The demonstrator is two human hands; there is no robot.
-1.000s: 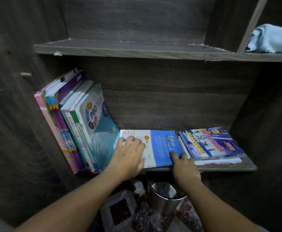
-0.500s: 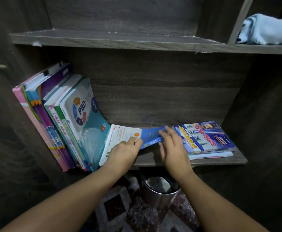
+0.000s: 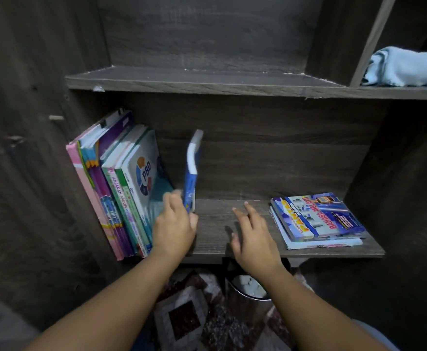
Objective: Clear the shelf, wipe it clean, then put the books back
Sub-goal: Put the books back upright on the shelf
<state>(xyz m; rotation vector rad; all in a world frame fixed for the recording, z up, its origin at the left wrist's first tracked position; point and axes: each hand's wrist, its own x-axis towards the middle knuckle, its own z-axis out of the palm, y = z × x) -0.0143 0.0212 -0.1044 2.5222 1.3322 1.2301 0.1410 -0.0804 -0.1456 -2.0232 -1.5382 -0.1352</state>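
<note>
Books (image 3: pixel 121 188) lean against the left wall of the shelf (image 3: pixel 217 239). Left grip (image 3: pixel 174 229) grasps the lower end of a blue book (image 3: pixel 191 168), which stands upright just beside them. Right grip (image 3: pixel 254 240) is released, fingers spread over the shelf middle. Flat stack (image 3: pixel 318 221) lies at the right end.

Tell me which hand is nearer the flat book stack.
Right. The right hand is open just left of the stack, not touching; the left hand is farther left, gripping the upright blue book.
</note>
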